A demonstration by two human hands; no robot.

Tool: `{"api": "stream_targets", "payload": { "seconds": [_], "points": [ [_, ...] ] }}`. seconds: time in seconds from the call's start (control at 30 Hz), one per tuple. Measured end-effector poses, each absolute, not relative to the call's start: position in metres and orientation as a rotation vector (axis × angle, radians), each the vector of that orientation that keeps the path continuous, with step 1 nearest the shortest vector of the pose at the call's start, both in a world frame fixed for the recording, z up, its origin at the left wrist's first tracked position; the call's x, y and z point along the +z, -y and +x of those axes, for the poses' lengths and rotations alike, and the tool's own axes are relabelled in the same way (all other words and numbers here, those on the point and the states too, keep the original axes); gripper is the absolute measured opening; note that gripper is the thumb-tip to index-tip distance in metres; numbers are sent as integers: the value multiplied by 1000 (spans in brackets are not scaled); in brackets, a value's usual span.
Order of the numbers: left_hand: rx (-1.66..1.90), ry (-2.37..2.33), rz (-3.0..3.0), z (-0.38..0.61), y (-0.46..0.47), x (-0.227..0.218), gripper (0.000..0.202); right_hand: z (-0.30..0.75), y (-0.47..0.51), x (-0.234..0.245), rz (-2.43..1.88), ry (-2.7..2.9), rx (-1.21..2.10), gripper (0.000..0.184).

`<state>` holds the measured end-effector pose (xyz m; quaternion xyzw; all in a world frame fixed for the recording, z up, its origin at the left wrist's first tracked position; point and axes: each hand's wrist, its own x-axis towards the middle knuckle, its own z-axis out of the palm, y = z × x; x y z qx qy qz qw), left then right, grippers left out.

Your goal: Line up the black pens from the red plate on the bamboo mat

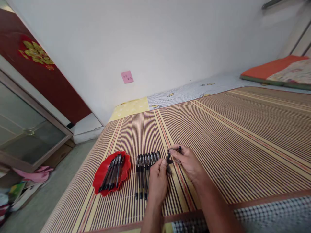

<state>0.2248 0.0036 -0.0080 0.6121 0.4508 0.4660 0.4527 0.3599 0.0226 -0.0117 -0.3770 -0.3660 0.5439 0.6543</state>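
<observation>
My left hand [159,174] is closed around a black pen [168,158], whose upper end points away from me. At that upper end, the thumb and forefinger of my right hand [186,160] pinch together. A small dark rounded piece [179,148] shows between the right fingers; I cannot tell whether it is a cap or a pen end. Several clear-barrelled black pens [141,176] lie side by side in a row, partly hidden by my left hand. Left of the row, a red scalloped dish [100,171] holds several more pens [113,171].
A striped bamboo mat [211,139] covers the bed under everything. Behind it are patterned sheets [179,94] and a white wall [157,38] with a pink note [127,77]. Folded orange bedding [267,68] lies far right. The bed's left edge drops to a grey floor [70,168].
</observation>
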Motion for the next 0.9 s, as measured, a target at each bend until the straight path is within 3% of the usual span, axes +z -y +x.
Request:
{"api": "stream_targets", "payload": {
  "seconds": [0.07,0.17,0.37,0.5,0.7,0.9],
  "points": [
    [1190,-1115,1443,226,-5,-8,15,360,-23,-13,-833,815,1249,30],
    [1229,-1120,1370,226,-5,-10,25,361,-23,-14,-797,810,1279,28],
    [957,-918,1057,222,-5,-10,43,361,-22,-14,-730,817,1316,24],
    [1158,-1081,1220,224,-6,-7,43,358,-25,-16,-759,822,1307,27],
    [961,-910,1109,222,-4,-12,42,358,-25,-17,-761,845,1275,26],
    [1139,-1069,1278,225,-4,-13,37,359,-25,-19,-848,922,1238,24]
  ]
}}
